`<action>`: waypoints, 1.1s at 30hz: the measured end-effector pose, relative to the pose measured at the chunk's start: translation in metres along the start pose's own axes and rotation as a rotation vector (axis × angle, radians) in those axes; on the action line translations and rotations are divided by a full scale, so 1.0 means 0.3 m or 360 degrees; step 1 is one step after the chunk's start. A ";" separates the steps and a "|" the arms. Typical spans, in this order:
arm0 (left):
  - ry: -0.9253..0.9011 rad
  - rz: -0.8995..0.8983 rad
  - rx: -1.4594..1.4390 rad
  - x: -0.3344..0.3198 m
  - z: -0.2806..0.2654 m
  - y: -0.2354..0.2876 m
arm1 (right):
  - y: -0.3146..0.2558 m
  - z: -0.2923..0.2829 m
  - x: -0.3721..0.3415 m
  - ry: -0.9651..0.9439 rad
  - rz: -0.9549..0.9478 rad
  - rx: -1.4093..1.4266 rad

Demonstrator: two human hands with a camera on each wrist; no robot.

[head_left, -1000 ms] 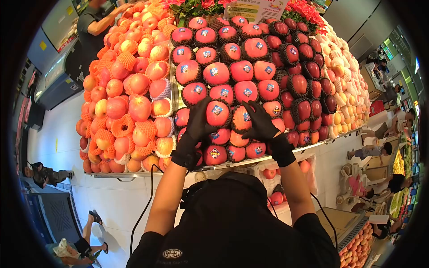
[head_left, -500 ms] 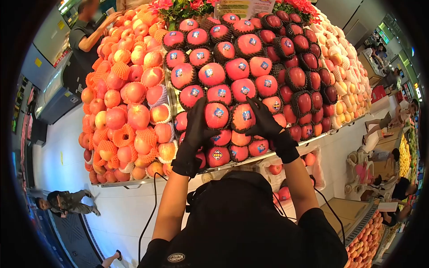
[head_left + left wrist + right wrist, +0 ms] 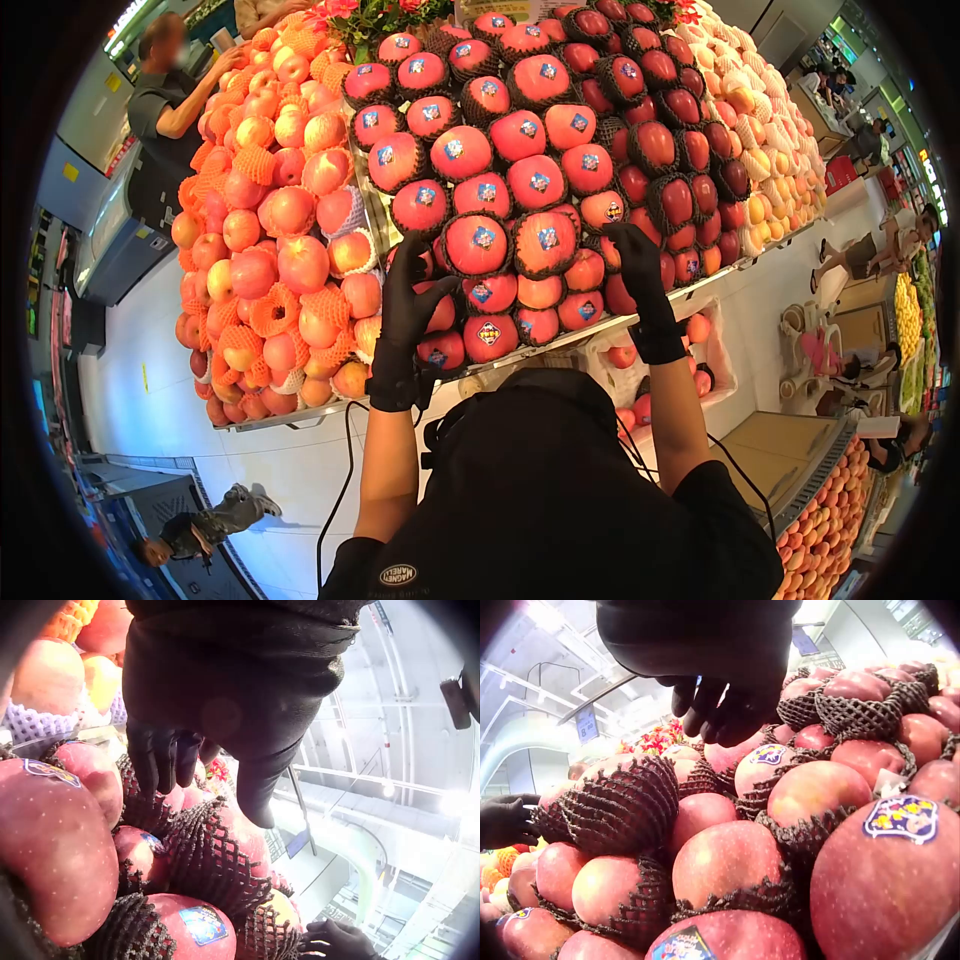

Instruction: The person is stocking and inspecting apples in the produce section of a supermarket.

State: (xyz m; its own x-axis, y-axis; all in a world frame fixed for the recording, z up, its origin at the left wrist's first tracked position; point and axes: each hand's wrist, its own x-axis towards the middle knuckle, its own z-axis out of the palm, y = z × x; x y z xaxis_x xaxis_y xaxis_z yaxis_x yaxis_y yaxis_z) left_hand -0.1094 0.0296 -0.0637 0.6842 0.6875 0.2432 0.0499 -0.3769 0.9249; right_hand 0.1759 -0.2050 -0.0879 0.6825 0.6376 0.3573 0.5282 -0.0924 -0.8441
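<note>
Grips nothing with left hand (image 3: 408, 300) or right hand (image 3: 642, 272), both relaxed; has, between them, left netted apple (image 3: 476, 244) at the nearer left hand's two o'clock, right netted apple (image 3: 546, 242) at the nearer right hand's ten.

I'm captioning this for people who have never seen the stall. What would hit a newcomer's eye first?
Probably the bank of stickered red apples in black netting, mid-display in the head view. Next, the black-gloved left hand and right hand, either side of two large apples near its front. Then the paler apples mixed with orange foam nets, heaped at the left.
</note>
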 end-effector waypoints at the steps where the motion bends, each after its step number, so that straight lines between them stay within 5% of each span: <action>1: 0.0064 -0.0011 -0.0052 -0.008 -0.003 0.010 | 0.013 -0.002 -0.018 -0.0021 0.0017 -0.0063; 3: 0.0125 -0.0110 -0.0113 -0.026 -0.007 -0.006 | 0.058 -0.010 -0.053 -0.0065 0.0052 -0.0189; 6: 0.0105 -0.0154 -0.0135 -0.045 -0.024 -0.068 | 0.101 -0.001 -0.099 -0.0062 0.0536 0.0359; 8: 0.0113 -0.0146 -0.0121 -0.062 -0.034 -0.106 | 0.146 0.004 -0.128 -0.0250 0.0116 -0.0098; 11: 0.0178 -0.0151 -0.0128 -0.085 -0.048 -0.112 | 0.135 0.021 -0.171 -0.0292 -0.0072 -0.0240; 18: 0.0098 -0.0242 -0.0376 -0.129 -0.101 -0.096 | 0.156 0.027 -0.306 -0.0211 0.0256 -0.0331; 24: 0.0050 -0.0339 -0.0424 -0.158 -0.117 -0.130 | -0.203 0.066 -0.397 0.0304 0.0578 0.0358; 33: 0.0014 -0.0383 -0.0626 -0.202 -0.070 -0.190 | -0.047 0.026 -0.533 0.0384 0.0581 -0.0024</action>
State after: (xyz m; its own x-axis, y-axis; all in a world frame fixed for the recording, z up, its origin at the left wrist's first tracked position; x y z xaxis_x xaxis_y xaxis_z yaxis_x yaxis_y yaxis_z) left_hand -0.1689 0.0224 -0.1250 0.6805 0.7327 0.0086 -0.0745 0.0575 0.9956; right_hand 0.0553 -0.2996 -0.1363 0.9233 0.3644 0.1210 0.2364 -0.2911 -0.9270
